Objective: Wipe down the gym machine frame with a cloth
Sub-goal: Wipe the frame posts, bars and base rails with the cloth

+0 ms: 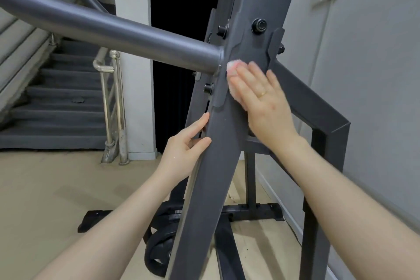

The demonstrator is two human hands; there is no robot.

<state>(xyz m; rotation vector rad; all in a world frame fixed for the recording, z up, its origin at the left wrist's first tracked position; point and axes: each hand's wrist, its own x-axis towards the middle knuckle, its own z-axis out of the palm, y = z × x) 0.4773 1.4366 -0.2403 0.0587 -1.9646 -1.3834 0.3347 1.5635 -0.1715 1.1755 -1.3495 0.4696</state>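
Two bare hands are working on the dark grey metal gym machine frame [218, 166] at the centre of the frame. Right hand [266, 100] is lying flat, fingers straight, pressing a small fluffy pink-and-white cloth [233, 68] against the upright beam just beside the joint where a thick round grey tube [113, 32] is coming in from the upper left. Left hand [188, 141] is curling thumb and fingers around the beam's left edge, lower down.

Your arms were bare to the elbow, unsleeved; your right hand [266, 100] wore a thin gold ring [262, 94].
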